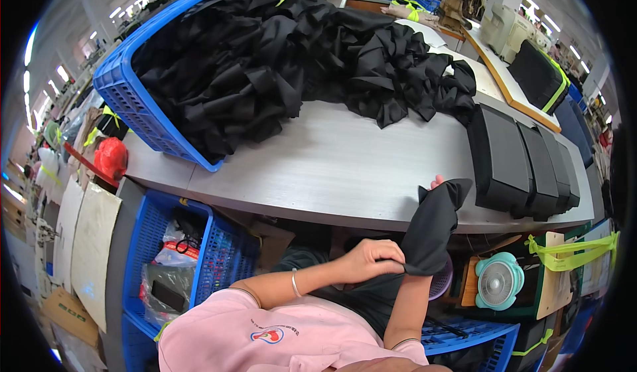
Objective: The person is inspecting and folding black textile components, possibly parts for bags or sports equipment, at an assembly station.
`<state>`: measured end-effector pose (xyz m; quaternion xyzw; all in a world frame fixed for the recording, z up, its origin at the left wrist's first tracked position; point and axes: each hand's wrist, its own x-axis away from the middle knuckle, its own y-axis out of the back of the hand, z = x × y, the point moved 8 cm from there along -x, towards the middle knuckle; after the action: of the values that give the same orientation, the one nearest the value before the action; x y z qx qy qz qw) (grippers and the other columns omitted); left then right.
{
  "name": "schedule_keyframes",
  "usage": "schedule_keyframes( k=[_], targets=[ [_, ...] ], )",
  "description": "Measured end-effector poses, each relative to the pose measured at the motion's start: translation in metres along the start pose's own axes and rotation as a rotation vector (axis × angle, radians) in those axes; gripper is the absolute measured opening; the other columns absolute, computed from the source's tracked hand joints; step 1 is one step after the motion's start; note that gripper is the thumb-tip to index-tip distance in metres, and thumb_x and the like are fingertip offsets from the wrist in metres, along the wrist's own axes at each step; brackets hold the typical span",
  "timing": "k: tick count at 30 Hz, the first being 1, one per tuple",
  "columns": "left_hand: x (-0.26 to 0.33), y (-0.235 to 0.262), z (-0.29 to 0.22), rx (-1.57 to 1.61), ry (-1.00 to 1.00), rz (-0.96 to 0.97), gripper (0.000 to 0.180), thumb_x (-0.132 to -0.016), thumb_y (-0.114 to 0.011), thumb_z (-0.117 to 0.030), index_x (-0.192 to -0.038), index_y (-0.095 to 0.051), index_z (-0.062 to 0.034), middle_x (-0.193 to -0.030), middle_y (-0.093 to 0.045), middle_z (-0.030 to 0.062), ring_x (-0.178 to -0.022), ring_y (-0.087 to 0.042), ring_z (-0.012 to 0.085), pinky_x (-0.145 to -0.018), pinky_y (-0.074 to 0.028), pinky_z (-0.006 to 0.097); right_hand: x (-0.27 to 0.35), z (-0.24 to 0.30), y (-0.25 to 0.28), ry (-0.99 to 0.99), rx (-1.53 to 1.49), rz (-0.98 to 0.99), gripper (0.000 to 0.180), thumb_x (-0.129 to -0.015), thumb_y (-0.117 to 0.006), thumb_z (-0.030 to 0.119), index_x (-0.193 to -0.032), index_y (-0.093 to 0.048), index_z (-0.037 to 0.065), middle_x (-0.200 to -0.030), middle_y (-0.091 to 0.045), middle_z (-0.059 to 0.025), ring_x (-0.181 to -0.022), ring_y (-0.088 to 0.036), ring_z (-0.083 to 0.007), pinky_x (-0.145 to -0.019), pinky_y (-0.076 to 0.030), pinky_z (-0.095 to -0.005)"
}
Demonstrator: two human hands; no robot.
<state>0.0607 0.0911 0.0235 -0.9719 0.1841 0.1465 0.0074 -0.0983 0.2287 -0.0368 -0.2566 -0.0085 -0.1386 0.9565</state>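
A piece of black fabric [428, 236] is drawn like a tube over my right hand [436, 182] and wrist. Only a few fingertips poke out at its far end, and they look stretched out; the rest of that hand is covered. My left hand [375, 260], with a bangle at its wrist, is closed on the fabric's near edge beside my right wrist. Across the grey table [298, 166], a large heap of black fabric pieces [332, 53] spills out of a tipped blue plastic crate [142, 106].
Several finished-looking black stacks [504, 159] stand at the table's right end. Below right is a turquoise fan [499, 280]. A blue basket [229, 249] with bags and a phone sits below left, and a red bundle [111, 157] lies by the crate.
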Motion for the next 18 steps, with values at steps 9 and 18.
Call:
schedule_keyframes(
  k=[9,18],
  targets=[
    [-0.057,0.085,0.027,0.250,0.097,-0.527,0.022,-0.102,-0.062,-0.020,-0.096,-0.068,-0.0001,-0.084,-0.061,-0.0055,-0.082,-0.052,0.0024,-0.074,-0.044,0.021,0.110,-0.030,-0.062,-0.127,-0.127,0.256,0.039,-0.107,-0.049,0.016,-0.142,-0.050,0.000,-0.137,-0.056,-0.0067,-0.117,-0.054,-0.0107,-0.103,-0.044,-0.0272],
    [-0.080,0.192,0.017,0.288,-0.014,-0.787,0.025,-0.101,-0.065,-0.025,-0.091,-0.071,-0.0032,-0.074,-0.061,-0.0056,-0.064,-0.052,0.0021,-0.059,-0.044,0.020,0.206,-0.007,-0.020,-0.138,0.070,0.759,0.036,-0.105,-0.051,0.017,-0.134,-0.053,-0.005,-0.127,-0.057,-0.0099,-0.120,-0.055,-0.0202,-0.104,-0.044,-0.0363]
  ],
)
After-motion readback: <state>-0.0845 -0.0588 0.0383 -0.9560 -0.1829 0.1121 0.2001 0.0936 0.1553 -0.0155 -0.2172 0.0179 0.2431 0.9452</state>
